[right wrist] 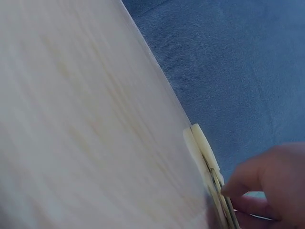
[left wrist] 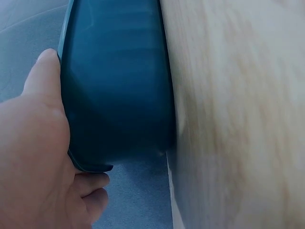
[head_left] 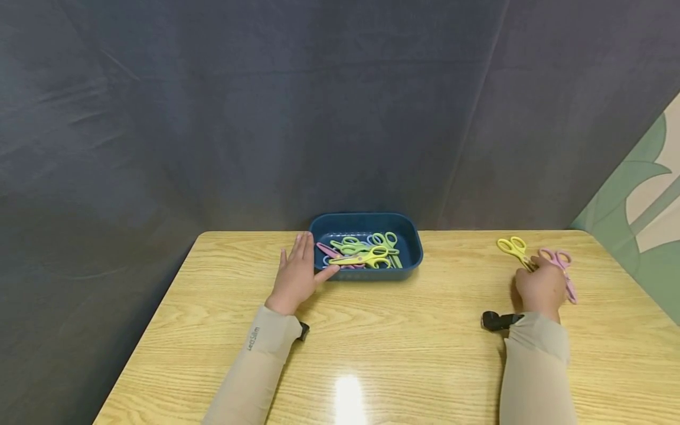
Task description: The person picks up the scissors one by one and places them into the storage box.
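A dark blue plastic bin [head_left: 366, 275] at the table's back edge holds several pairs of scissors, with yellow scissors [head_left: 361, 258] on top. My left hand [head_left: 296, 274] rests against the bin's left end, fingers straight and thumb spread along the front rim. The left wrist view shows that thumb at the bin's [left wrist: 119, 86] rim. Far to the right, my right hand [head_left: 542, 286] has its fingers curled at the blade end of other yellow scissors [head_left: 512, 246], pinching them. Pink scissors [head_left: 555, 257] lie just beside that hand, partly covered by it.
The wooden table [head_left: 425, 348] has a light grain and a bright reflection near the front. A dark grey cloth [head_left: 340, 118] hangs behind its back edge. A green and cream patterned surface [head_left: 648, 200] stands at the right.
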### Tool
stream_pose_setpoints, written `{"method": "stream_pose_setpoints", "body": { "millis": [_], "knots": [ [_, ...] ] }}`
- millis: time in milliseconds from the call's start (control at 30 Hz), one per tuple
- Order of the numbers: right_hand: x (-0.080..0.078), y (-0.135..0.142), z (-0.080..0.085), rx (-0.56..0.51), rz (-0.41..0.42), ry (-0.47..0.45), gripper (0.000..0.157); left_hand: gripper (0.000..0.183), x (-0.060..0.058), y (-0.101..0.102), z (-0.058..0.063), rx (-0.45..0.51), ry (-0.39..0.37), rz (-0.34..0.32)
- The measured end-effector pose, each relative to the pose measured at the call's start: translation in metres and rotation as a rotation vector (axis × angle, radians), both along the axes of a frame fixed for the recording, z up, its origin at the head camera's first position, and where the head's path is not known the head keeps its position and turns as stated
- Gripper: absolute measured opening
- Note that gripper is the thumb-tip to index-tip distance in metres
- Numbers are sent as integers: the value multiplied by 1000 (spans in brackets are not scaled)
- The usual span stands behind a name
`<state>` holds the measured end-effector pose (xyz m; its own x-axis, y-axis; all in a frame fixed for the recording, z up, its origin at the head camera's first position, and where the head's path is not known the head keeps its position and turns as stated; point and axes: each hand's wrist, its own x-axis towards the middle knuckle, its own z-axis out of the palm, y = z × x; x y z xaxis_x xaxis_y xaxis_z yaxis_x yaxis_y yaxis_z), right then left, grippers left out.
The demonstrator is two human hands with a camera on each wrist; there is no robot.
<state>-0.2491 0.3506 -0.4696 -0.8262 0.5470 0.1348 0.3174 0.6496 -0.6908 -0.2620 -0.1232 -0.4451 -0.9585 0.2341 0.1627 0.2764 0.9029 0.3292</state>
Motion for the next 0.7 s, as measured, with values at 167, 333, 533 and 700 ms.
{"method": "stream_pose_setpoints", "body": {
  "millis": [167, 333, 533, 700],
  "knots": [
    [1, -1, 0, 48, -25, -28, 48, 101, 0, 0, 0, 10, -3, -2],
    [2, -1, -1, 87, -19, -27, 40, 101, 0, 0, 0, 14, -7, -4],
    [1, 0, -2, 67, -30, -41, 39, 101, 0, -1, 1, 25, -13, -5],
    [0, 1, -2, 59, -31, -52, 41, 101, 0, -1, 1, 24, -21, -6]
  ]
}}
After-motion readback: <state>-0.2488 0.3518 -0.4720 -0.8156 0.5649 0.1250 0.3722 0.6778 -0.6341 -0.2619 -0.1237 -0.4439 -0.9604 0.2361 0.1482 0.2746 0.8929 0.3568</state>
